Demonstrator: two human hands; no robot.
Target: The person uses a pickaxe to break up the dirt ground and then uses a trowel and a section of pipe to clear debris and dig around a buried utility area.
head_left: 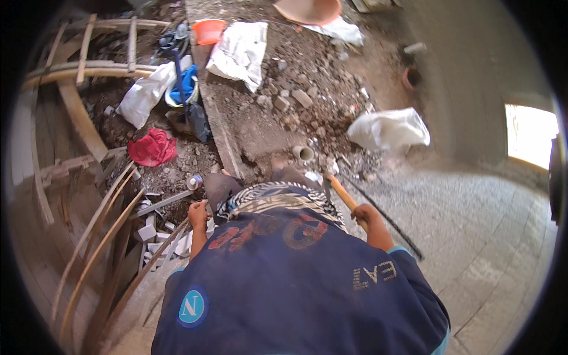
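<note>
Rubble-strewn ground surrounds; right hand [368, 216] grips a wooden handle [343, 193], left hand [199, 212] fisted, contents hidden.

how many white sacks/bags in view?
4: white bag left beside the blue bucket, white bag top centre, white bag under the top bowl, white bag right on rubble. More may be buried.

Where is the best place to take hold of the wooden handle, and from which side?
Take the wooden handle on its bare stretch above the right hand, coming from the right. The shaft is round and slanted, and that side is open floor; its head is hidden behind the body.
</note>
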